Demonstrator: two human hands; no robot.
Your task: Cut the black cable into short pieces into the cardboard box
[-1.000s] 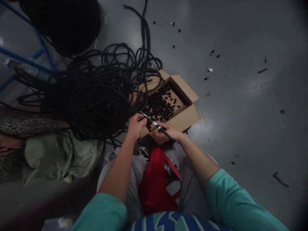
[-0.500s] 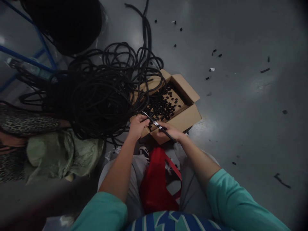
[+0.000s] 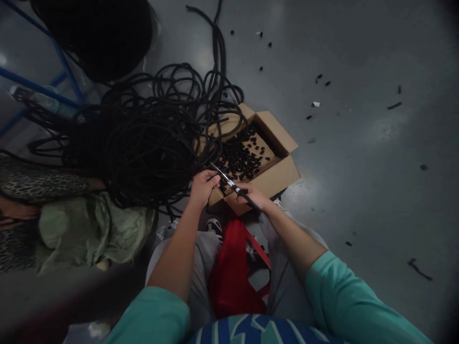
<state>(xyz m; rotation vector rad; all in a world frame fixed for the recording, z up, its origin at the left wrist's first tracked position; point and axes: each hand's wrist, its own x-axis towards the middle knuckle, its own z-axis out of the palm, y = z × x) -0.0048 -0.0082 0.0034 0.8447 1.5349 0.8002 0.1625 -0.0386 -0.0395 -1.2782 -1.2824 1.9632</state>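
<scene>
My right hand (image 3: 252, 195) is closed round the black handles of a pair of scissors (image 3: 231, 184). The slim metal blades point up and left, close to the fingertips of my left hand (image 3: 203, 187). Those left fingers are pinched on a black cord (image 3: 205, 162) that comes from the tangled heap, though the gripped part is mostly hidden. Below both hands sits an open cardboard box (image 3: 278, 176). Many short black cut pieces (image 3: 239, 160) lie inside it, some under the blades.
A large heap of black cord (image 3: 143, 129) spreads to the left of the box. Behind it stand a big dark roll (image 3: 96, 38) and a blue metal frame (image 3: 68, 76). Another person's hand (image 3: 16, 210) is at far left. A red bag (image 3: 233, 272) hangs between my knees.
The view shifts slightly. Both hands stay at the near edge of the box, and the scissor blades look a little more spread than half a second ago.
</scene>
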